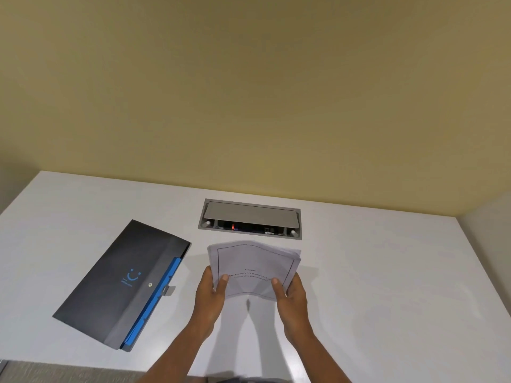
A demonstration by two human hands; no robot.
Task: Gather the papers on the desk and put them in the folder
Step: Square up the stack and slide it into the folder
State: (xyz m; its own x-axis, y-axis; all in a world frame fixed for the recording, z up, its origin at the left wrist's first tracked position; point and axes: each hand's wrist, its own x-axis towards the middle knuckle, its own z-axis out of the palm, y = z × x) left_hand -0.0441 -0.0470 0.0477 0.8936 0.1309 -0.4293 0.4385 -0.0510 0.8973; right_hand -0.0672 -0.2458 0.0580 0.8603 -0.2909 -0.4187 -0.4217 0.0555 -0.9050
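Note:
A stack of white printed papers [253, 261] is lifted off the white desk [373, 286] near its middle, sheets slightly bowed. My left hand [211, 293] grips the stack's lower left edge, thumb on top. My right hand [290, 295] grips its lower right edge the same way. To the left lies the folder [121, 283], dark grey with a blue smiley logo, a snap button and blue inner dividers showing along its right edge. It lies flat and tilted, with its flap down.
A grey recessed cable box [250, 218] with a half-raised lid sits in the desk just behind the papers. A yellowish wall rises behind the desk. The desk's front edge runs along the bottom left.

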